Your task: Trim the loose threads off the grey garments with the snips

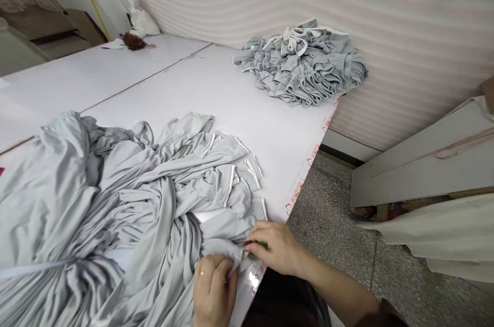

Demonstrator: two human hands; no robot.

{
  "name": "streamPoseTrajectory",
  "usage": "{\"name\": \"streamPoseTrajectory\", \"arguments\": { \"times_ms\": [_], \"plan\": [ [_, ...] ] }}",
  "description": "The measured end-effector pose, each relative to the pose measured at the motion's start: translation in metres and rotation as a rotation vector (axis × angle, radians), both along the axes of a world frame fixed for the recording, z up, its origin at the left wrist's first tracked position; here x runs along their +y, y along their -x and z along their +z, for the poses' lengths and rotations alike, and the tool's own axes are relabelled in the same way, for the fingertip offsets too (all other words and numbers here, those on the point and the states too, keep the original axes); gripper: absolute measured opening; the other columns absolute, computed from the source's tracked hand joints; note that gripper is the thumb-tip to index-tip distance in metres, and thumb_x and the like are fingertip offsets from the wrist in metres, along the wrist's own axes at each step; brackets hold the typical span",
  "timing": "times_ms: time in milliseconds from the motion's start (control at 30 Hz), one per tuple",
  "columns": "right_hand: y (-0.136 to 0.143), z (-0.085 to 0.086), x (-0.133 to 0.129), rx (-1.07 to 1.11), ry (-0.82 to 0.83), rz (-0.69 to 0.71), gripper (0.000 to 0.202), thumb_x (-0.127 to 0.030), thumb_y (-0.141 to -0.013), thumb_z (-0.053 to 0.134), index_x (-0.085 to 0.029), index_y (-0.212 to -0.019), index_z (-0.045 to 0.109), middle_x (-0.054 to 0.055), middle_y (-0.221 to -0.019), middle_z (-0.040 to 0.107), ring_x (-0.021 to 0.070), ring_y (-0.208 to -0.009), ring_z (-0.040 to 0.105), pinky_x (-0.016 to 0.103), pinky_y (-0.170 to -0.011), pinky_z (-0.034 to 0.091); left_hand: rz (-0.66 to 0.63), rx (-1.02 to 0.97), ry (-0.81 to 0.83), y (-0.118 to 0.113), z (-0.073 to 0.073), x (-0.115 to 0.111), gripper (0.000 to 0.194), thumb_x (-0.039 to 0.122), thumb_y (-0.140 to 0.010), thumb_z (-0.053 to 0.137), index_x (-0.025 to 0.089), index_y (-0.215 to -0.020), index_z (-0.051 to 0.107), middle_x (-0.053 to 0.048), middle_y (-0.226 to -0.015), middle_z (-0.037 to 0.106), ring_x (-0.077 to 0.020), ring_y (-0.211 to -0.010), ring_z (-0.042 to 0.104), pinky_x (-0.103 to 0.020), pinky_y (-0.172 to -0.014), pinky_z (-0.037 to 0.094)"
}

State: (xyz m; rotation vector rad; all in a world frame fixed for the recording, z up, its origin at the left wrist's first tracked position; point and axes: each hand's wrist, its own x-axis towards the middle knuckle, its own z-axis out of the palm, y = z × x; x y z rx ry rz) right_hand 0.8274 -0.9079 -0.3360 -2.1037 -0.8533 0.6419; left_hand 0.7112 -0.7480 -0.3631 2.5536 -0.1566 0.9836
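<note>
A large heap of grey fabric (150, 198) with white-edged ends spreads over the near left of the white table. My left hand (214, 288), with a ring on one finger, is closed on the grey fabric close to the table's edge. Just right of it, my right hand (274, 247) pinches a small green tool (260, 242) between thumb and fingers, at the white edge of the same cloth. The tool's tip is too small to make out.
A bundle of gathered grey garments (309, 64) lies at the table's far right corner. A plastic bag (142, 20) and a brown fuzzy item (134, 41) sit at the back left. Right of the table (301, 162), white panels (417, 157) stand above the speckled floor.
</note>
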Motion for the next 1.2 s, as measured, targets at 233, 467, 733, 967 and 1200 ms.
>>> {"name": "streamPoseTrajectory", "arguments": {
  "times_ms": [233,467,733,967,1200],
  "plan": [
    [0.003,-0.006,0.009,-0.057,0.05,-0.051,0.023,-0.009,-0.08,0.064,-0.021,-0.1,0.069,0.002,-0.099,0.068,0.0196,-0.09,0.066,0.028,-0.075,0.046,0.118,0.375,0.644,0.001,-0.004,0.005,0.01,0.024,-0.085,0.061,0.023,-0.095,0.059,-0.001,-0.078,0.07,-0.0166,-0.071,0.065,-0.025,-0.064,0.05],
    [-0.001,-0.009,0.007,-0.122,-0.027,0.0,0.027,-0.029,-0.081,0.073,-0.024,-0.106,0.07,0.003,-0.101,0.069,0.0215,-0.091,0.066,0.032,-0.079,0.046,0.271,0.566,1.507,-0.015,0.019,-0.001,0.049,0.054,-0.07,0.073,0.022,-0.102,0.055,0.008,-0.055,0.056,-0.0101,-0.051,0.051,-0.019,-0.055,0.041],
    [-0.001,-0.01,0.012,-0.208,-0.085,0.062,0.023,-0.03,-0.084,0.071,-0.022,-0.105,0.073,0.003,-0.094,0.072,0.0199,-0.086,0.067,0.029,-0.076,0.047,0.317,0.54,1.54,-0.019,0.026,-0.003,0.051,0.052,-0.067,0.073,0.022,-0.104,0.058,0.006,-0.059,0.059,-0.0119,-0.055,0.052,-0.021,-0.056,0.041],
    [0.002,-0.009,0.015,-0.254,-0.084,0.048,0.018,-0.029,-0.087,0.067,-0.023,-0.102,0.075,0.003,-0.091,0.072,0.0194,-0.081,0.067,0.028,-0.073,0.047,0.309,0.602,1.491,-0.02,0.025,-0.003,0.053,0.055,-0.069,0.068,0.023,-0.111,0.059,0.005,-0.059,0.059,-0.0144,-0.057,0.053,-0.024,-0.058,0.042],
    [-0.016,-0.024,0.015,-0.072,-0.225,-0.133,0.014,-0.029,-0.086,0.064,-0.024,-0.096,0.072,0.002,-0.092,0.068,0.0183,-0.084,0.064,0.029,-0.076,0.047,0.254,0.552,1.463,-0.022,0.014,0.011,0.037,0.056,-0.074,0.063,0.025,-0.093,0.052,0.003,-0.067,0.064,-0.016,-0.057,0.057,-0.028,-0.06,0.047]
  ]
}}
